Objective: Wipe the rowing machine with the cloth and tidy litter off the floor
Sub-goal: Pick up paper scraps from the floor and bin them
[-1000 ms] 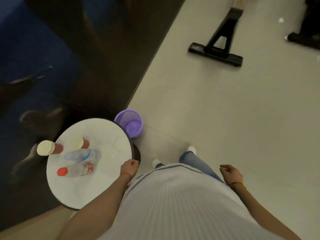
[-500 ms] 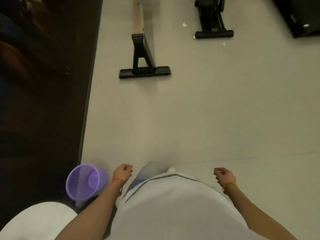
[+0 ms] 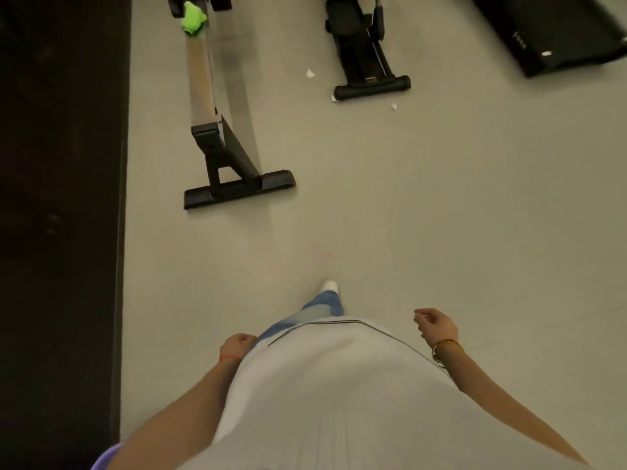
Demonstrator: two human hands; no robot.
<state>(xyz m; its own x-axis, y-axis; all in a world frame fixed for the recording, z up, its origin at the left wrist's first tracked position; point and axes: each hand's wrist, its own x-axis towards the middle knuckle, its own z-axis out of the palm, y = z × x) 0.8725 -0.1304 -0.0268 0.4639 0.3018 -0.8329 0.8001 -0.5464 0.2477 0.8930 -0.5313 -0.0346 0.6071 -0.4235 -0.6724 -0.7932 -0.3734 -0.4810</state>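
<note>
The left hand (image 3: 237, 344) hangs at the person's side with its fingers loosely curled and nothing in them, a thin red string around the wrist. The right hand (image 3: 436, 325) is held out a little from the body, its fingers also loosely curled round nothing, with a gold bangle (image 3: 446, 351) on the wrist. Between the two arms a white top (image 3: 339, 385) fills the lower middle of the view, and one leg in blue jeans with a white shoe (image 3: 330, 285) reaches forward onto the pale floor (image 3: 424, 215). Ahead and to the left stands the rowing machine (image 3: 217, 137), its long rail running away from the person and ending in a black foot bar nearest them. A bright green cloth (image 3: 192, 19) lies bunched on the rail at the far end. Three small white scraps of litter (image 3: 310, 73) lie on the floor around the foot of a second black machine (image 3: 364, 52) to the right of the rower. A dark machine (image 3: 549, 32) sits in the far right corner, and a sliver of a purple bin (image 3: 107, 457) shows at the bottom left edge beside a dark wall.
</note>
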